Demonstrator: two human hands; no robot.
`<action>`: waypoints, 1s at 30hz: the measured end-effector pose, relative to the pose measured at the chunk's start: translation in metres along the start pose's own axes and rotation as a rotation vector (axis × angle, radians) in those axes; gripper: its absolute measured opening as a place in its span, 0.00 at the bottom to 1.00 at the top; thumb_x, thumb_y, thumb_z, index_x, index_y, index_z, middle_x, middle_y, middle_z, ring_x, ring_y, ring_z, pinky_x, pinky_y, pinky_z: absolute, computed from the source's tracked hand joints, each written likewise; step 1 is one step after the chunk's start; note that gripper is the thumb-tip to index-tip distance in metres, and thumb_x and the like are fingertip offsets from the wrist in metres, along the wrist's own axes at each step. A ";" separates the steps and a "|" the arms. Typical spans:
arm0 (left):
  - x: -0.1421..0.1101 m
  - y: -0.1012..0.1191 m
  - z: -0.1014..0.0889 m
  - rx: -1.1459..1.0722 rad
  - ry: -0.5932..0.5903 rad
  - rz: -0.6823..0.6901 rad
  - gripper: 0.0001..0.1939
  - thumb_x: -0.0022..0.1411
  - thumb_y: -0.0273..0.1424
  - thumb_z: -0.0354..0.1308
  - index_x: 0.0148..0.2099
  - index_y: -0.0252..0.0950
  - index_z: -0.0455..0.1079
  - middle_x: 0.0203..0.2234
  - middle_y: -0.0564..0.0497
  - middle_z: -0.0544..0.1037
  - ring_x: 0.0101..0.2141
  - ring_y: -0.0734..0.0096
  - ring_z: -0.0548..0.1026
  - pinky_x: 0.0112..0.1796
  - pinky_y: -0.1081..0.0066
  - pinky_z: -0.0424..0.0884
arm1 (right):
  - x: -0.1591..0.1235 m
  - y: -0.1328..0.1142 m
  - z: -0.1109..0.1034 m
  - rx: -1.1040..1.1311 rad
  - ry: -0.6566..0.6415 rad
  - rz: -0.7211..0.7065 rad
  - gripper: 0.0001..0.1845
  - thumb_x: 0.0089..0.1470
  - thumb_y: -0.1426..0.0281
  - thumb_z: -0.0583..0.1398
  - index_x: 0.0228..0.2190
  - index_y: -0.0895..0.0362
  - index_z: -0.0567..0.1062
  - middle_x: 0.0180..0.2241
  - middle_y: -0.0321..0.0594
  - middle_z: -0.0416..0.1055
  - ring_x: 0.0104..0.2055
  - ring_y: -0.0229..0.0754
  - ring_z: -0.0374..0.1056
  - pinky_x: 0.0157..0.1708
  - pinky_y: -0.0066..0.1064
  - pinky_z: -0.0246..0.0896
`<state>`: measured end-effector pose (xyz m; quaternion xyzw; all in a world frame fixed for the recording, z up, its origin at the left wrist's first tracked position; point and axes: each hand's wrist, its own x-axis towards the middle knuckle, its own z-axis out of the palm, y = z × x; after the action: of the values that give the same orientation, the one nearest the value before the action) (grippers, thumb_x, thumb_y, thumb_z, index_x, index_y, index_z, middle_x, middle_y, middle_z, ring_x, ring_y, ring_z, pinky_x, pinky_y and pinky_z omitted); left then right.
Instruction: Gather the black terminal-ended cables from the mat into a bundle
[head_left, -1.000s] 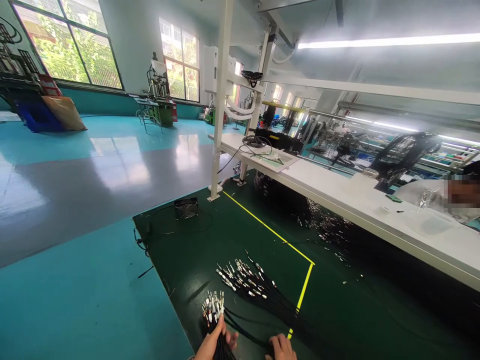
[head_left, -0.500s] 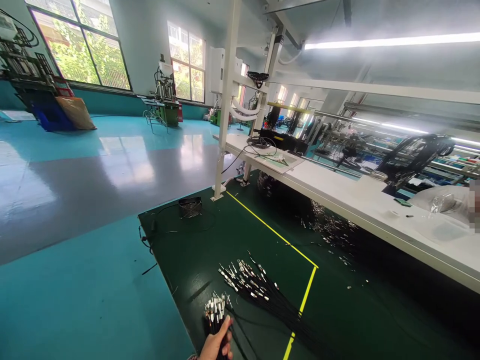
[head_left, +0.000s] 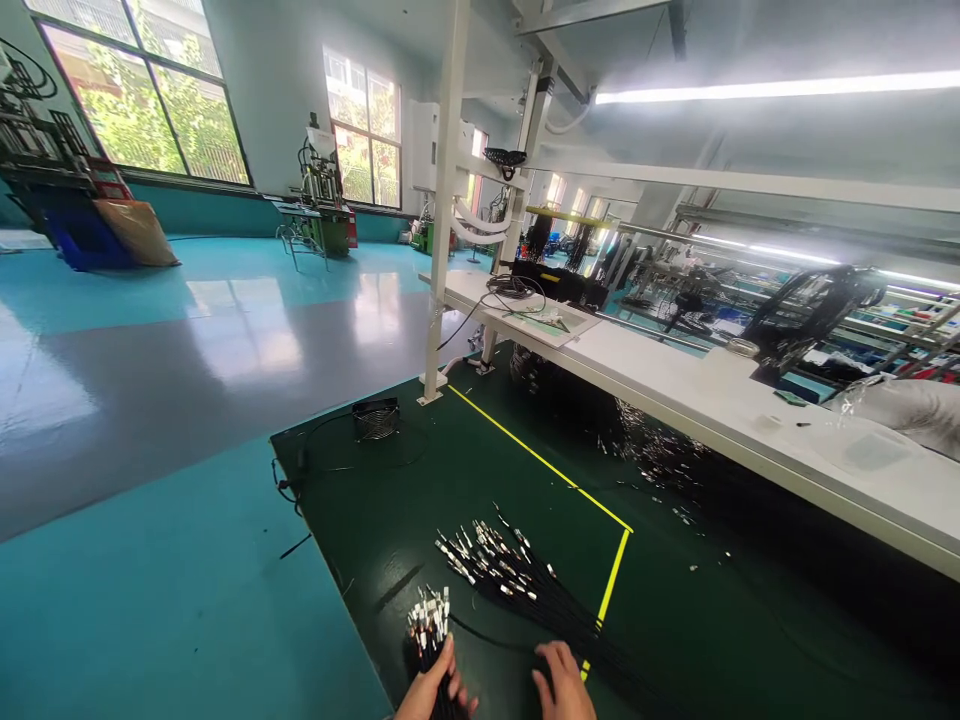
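Grasping a small cable bundle: left hand at bottom edge of view, grip clenched round the black wires just below their metal-tipped ends, which stick up and fan out slightly above the fingers. Bundle sits low over the dark green floor mat, near mat's left edge. Right hand just beside, to the right; fingers spread, palm down, grip released, resting on or just over the black wires of the large cable pile; contact can't be confirmed. Pile lies flat on mat, connector ends fanned toward upper left, wires running back to lower right across the yellow floor line. Further out: small black fan w/ cord on mat near the white post. Long white worktop runs along right side; coiled black cable at its far end, clear plastic bag at near end. More loose connectors on mat under worktop.
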<state>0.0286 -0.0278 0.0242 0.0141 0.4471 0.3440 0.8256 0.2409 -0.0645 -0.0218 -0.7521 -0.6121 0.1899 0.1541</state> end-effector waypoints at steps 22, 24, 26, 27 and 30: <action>-0.005 -0.005 0.006 -0.007 0.012 0.089 0.25 0.37 0.52 0.59 0.19 0.36 0.55 0.08 0.63 0.54 0.12 0.82 0.54 0.21 0.74 0.59 | 0.047 0.008 -0.030 -0.593 0.072 -0.264 0.19 0.52 0.77 0.42 0.43 0.56 0.64 0.44 0.51 0.66 0.34 0.41 0.71 0.29 0.29 0.63; -0.003 -0.005 0.005 -0.003 0.011 0.090 0.25 0.36 0.51 0.61 0.19 0.36 0.56 0.08 0.63 0.54 0.12 0.82 0.55 0.21 0.74 0.60 | 0.045 0.007 -0.033 -0.619 0.078 -0.229 0.22 0.51 0.81 0.39 0.40 0.55 0.65 0.44 0.49 0.66 0.32 0.39 0.71 0.27 0.28 0.63; 0.001 -0.006 0.003 -0.003 0.005 0.093 0.25 0.35 0.51 0.61 0.19 0.36 0.56 0.08 0.63 0.54 0.11 0.82 0.55 0.20 0.74 0.60 | 0.043 0.004 -0.039 -0.591 0.077 -0.176 0.22 0.51 0.81 0.37 0.36 0.55 0.66 0.40 0.45 0.68 0.30 0.38 0.71 0.26 0.28 0.62; 0.003 -0.006 0.002 0.001 0.010 0.082 0.25 0.36 0.52 0.60 0.18 0.36 0.55 0.07 0.62 0.54 0.11 0.81 0.55 0.19 0.74 0.59 | 0.041 0.001 -0.041 -0.551 0.067 -0.149 0.21 0.52 0.80 0.38 0.34 0.55 0.67 0.37 0.44 0.69 0.30 0.39 0.71 0.26 0.28 0.62; 0.007 -0.006 0.002 0.021 0.037 0.054 0.25 0.37 0.53 0.59 0.18 0.36 0.57 0.06 0.62 0.53 0.10 0.81 0.55 0.18 0.74 0.59 | 0.030 -0.005 -0.049 -0.363 -0.034 -0.057 0.16 0.53 0.76 0.42 0.33 0.56 0.67 0.33 0.42 0.72 0.33 0.40 0.71 0.27 0.27 0.62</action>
<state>0.0361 -0.0279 0.0184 0.0284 0.4654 0.3616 0.8073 0.2647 -0.0343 0.0206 -0.7465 -0.6599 0.0846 0.0109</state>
